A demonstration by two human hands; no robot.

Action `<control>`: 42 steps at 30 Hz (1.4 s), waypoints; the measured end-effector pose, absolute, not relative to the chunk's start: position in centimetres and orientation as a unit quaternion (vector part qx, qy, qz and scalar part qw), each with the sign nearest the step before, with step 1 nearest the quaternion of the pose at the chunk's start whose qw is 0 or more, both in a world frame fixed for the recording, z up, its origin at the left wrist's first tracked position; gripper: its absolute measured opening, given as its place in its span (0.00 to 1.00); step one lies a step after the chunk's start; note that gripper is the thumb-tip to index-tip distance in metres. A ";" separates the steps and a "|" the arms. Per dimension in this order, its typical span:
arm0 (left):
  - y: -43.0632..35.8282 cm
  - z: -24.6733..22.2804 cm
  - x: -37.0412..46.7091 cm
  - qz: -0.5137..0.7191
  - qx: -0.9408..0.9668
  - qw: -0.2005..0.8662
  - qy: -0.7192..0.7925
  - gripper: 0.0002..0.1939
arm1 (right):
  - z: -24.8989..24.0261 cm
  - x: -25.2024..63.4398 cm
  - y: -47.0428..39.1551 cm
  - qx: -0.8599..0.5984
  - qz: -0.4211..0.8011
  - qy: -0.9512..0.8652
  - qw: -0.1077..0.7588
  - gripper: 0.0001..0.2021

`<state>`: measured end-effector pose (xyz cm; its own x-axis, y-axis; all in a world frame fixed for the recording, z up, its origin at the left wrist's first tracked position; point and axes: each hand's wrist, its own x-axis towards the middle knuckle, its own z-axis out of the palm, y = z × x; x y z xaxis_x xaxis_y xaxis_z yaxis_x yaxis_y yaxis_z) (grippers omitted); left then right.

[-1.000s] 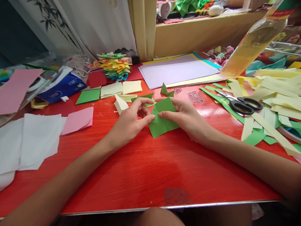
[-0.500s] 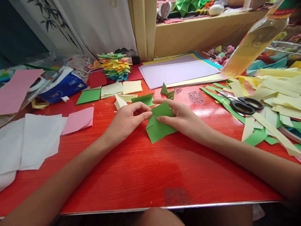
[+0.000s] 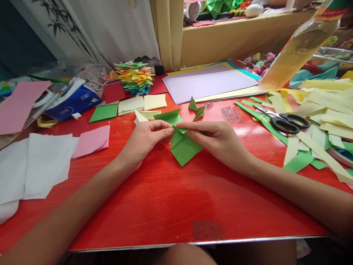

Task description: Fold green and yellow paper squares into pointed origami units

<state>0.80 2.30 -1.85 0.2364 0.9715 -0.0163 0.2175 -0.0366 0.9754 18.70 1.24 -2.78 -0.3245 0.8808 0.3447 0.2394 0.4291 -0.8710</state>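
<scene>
Red tabletop point(image 3: 124, 209), spanning the view and bearing the papers named below. Heaped strips point(image 3: 328, 106), yellow, cream and green, cover its right side. Lilac sheets point(image 3: 206, 82) lie flat at the back, with yellow and blue edges showing beneath. A bottle point(image 3: 300, 51) of pale yellow liquid stands to their right. White sheets point(image 3: 45, 162) overlap at the left. My right hand point(image 3: 226, 141) grasps the green paper point(image 3: 187, 149) between thumb and extended fingers, at its upper right; my left hand point(image 3: 146, 141) pinches the upper left corner between thumb and fingertips. The green paper is partly folded, creased across its upper part, and hangs with one corner pointing towards me, near the middle of the tabletop. Behind it are a multicoloured stack point(image 3: 135, 79) and, closer, a folded green sheet point(image 3: 168, 116). Black-handled scissors point(image 3: 286, 123) lie against the strips, blades pointing away and to the left. Pink paper point(image 3: 92, 141) rests beside the white sheets. The smallest, a folded green piece point(image 3: 197, 109), sits just beyond my right hand.
</scene>
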 end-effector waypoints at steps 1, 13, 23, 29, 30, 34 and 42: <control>2.3 -1.8 0.8 0.379 0.610 0.497 0.487 0.06 | -2.7 18.7 1.3 -0.387 0.385 -0.717 0.434 0.12; 2.3 -1.7 0.9 0.358 0.644 0.462 0.493 0.07 | -2.8 18.8 1.9 -0.389 0.590 -0.581 0.404 0.13; 2.2 -1.7 1.0 0.356 0.681 0.382 0.513 0.10 | -2.8 19.1 2.2 -0.373 0.690 -0.526 0.328 0.12; 2.1 -1.6 1.1 0.358 0.686 0.380 0.507 0.09 | -2.8 19.2 2.3 -0.367 0.694 -0.534 0.315 0.11; 2.1 -1.6 1.1 0.358 0.687 0.380 0.506 0.09 | -2.9 19.2 2.3 -0.366 0.693 -0.535 0.316 0.11; 2.1 -1.7 1.1 0.361 0.687 0.380 0.503 0.09 | -3.0 19.1 2.3 -0.367 0.690 -0.536 0.320 0.10; 2.1 -1.7 1.2 0.363 0.679 0.390 0.506 0.08 | -2.9 19.0 2.0 -0.365 0.687 -0.539 0.321 0.11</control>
<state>1.21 2.06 -1.66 0.2249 0.9694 0.0979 0.4045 -0.1843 0.8958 18.96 2.05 -2.87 -0.5268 0.8356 -0.1554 -0.0476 -0.2115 -0.9762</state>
